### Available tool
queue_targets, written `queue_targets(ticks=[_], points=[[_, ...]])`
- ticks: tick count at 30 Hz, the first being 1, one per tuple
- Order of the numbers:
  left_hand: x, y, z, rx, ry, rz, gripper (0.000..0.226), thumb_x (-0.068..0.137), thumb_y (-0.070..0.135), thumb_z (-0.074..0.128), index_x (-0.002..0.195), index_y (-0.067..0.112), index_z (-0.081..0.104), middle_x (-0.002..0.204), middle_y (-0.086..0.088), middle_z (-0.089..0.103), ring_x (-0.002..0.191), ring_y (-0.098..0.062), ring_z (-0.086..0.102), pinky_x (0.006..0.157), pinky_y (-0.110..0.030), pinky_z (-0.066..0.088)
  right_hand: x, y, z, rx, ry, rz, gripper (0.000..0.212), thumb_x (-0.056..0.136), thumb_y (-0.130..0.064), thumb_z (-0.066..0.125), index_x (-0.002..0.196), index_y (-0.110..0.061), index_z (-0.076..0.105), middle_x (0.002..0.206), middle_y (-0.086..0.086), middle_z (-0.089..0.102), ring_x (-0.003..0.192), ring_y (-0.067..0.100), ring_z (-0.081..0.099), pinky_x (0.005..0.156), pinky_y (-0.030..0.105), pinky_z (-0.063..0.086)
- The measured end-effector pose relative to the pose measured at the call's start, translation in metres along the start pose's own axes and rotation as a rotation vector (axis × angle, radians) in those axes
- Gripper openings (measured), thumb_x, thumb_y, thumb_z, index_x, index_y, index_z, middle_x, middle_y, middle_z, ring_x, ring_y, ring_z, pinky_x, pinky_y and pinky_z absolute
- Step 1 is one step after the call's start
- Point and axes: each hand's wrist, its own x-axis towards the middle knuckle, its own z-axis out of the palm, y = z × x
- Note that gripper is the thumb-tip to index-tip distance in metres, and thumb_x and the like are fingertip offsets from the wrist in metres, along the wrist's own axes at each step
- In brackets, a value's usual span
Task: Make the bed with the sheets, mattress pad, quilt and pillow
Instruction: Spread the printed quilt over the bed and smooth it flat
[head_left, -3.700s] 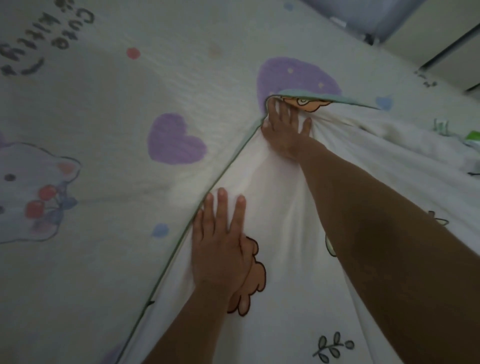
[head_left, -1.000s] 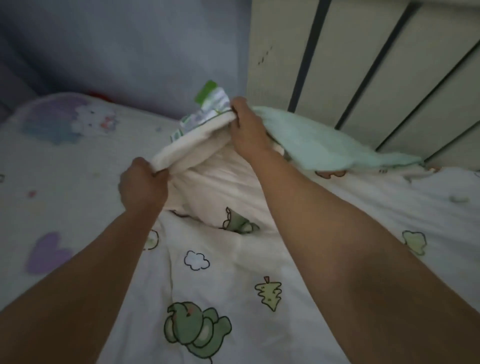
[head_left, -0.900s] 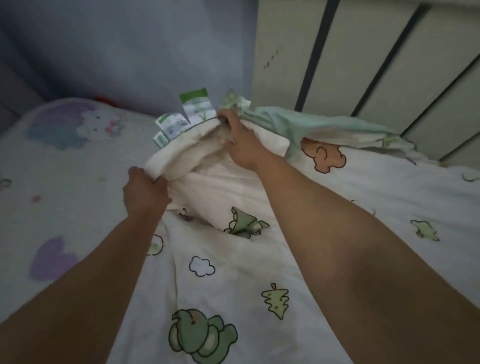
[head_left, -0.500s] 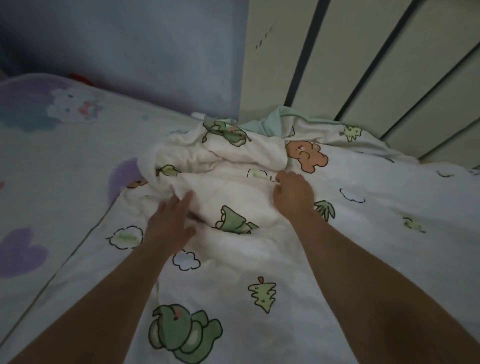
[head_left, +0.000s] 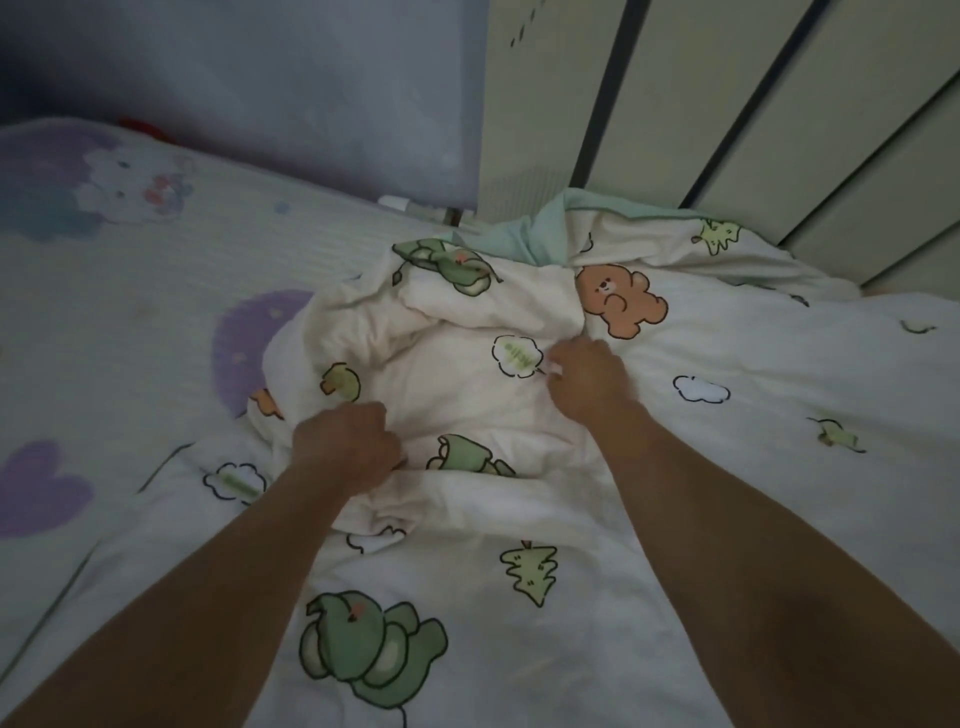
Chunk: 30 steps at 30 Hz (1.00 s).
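Note:
A white quilt (head_left: 727, 467) printed with green dinosaurs, bears and clouds covers the right part of the bed, bunched into a rumpled heap at its far corner. Its mint-green underside (head_left: 535, 239) shows at the top of the heap. My left hand (head_left: 343, 447) is fisted on a fold at the near left of the heap. My right hand (head_left: 587, 379) pinches the fabric near a cloud print, just below the bear. Under the quilt lies a pale mattress pad (head_left: 130, 312) with purple hearts and a white cartoon cat.
A cream slatted headboard or wall panel (head_left: 727, 130) with dark gaps rises behind the quilt. A grey-blue wall (head_left: 260, 78) runs along the far side. Something red (head_left: 140, 127) peeks at the pad's far edge. A small white object (head_left: 395, 202) lies by the wall.
A second ago both hands held up the quilt's corner with labels showing. The corner has since been laid down, and my left hand has closed from flat to a fist on the fabric.

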Motion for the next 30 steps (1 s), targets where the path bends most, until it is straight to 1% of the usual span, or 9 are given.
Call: queue_targets(ticks=[7,10,14,18,20,22,25,27,30], points=[[0.045,0.017,-0.017,-0.281,0.405,0.240,0.056,0.087,0.014,0.053,0.140,0.016,0.035,0.132,-0.010,0.041,0.113,-0.030,0.051,0.081,-0.042,0.049,0.022,0.012,0.030,-0.033,0.071,0.044,0.073,0.093,-0.053,0.041,0.148,-0.014,0.014,0.156,0.016,0.012,0.146,0.030,0.005,0.110,0.056,0.017],[0.076,0.026,-0.029,-0.274,0.507,0.307,0.069,0.088,0.013,0.055,0.149,0.013,0.021,0.151,-0.010,0.023,0.136,-0.028,0.028,0.101,-0.043,0.040,0.030,0.014,0.045,-0.035,-0.027,0.015,0.075,0.094,-0.062,0.024,0.152,-0.023,-0.005,0.160,0.011,-0.007,0.146,0.030,-0.012,0.111,0.063,-0.003],[0.132,0.037,-0.040,-0.196,0.483,0.328,0.076,0.094,0.025,0.049,0.151,0.011,0.000,0.158,-0.013,0.006,0.145,-0.034,0.004,0.116,-0.046,0.019,0.035,0.020,0.067,-0.071,0.078,-0.048,0.068,0.094,-0.062,0.018,0.152,-0.029,0.004,0.160,0.011,0.000,0.146,0.034,-0.011,0.109,0.065,-0.009],[0.170,0.046,-0.048,-0.085,0.298,0.196,0.098,0.085,0.048,0.060,0.150,0.021,-0.009,0.144,-0.011,0.041,0.138,-0.031,0.029,0.108,-0.048,0.023,0.039,0.020,0.074,-0.080,0.169,-0.075,0.065,0.092,-0.060,0.020,0.149,-0.028,0.021,0.158,0.015,0.015,0.146,0.037,0.003,0.110,0.066,-0.002],[0.177,0.048,-0.049,-0.012,0.246,0.201,0.082,0.080,0.054,0.061,0.145,0.021,0.024,0.125,-0.011,0.057,0.121,-0.030,0.050,0.102,-0.041,0.029,0.041,0.019,0.072,-0.073,0.191,-0.082,0.062,0.092,-0.058,0.024,0.144,-0.027,0.034,0.156,0.014,0.023,0.145,0.038,0.010,0.109,0.067,0.002],[0.182,0.051,-0.055,-0.104,0.236,0.204,0.049,0.081,0.051,0.062,0.115,0.017,0.052,0.111,-0.014,0.064,0.107,-0.034,0.058,0.087,-0.037,0.040,0.042,0.020,0.071,-0.073,0.188,-0.077,0.062,0.091,-0.058,0.024,0.143,-0.027,0.036,0.156,0.014,0.023,0.145,0.038,0.010,0.110,0.067,0.004],[0.201,0.048,-0.081,-0.339,0.461,-0.054,0.034,0.086,0.039,0.055,0.109,0.012,0.058,0.114,-0.020,0.062,0.109,-0.039,0.058,0.087,-0.043,0.046,0.044,0.023,0.074,-0.087,0.156,-0.058,0.068,0.091,-0.062,0.020,0.152,-0.030,0.013,0.160,0.012,0.003,0.147,0.034,-0.003,0.112,0.065,0.002],[0.219,0.024,-0.100,-0.521,0.643,-0.305,0.042,0.086,0.037,0.050,0.120,0.013,0.054,0.123,-0.016,0.059,0.116,-0.037,0.055,0.093,-0.047,0.046,0.046,0.024,0.074,-0.080,0.156,-0.048,0.071,0.091,-0.062,0.020,0.152,-0.032,0.002,0.161,0.010,-0.003,0.147,0.032,-0.006,0.112,0.064,0.002],[0.245,-0.012,-0.111,-0.756,0.682,-0.420,0.067,0.083,0.046,0.048,0.142,0.019,0.032,0.144,-0.009,0.042,0.130,-0.033,0.043,0.100,-0.055,0.041,0.047,0.025,0.074,-0.074,0.170,-0.051,0.071,0.091,-0.061,0.024,0.153,-0.032,0.004,0.161,0.010,0.000,0.147,0.033,-0.003,0.112,0.064,0.005]])
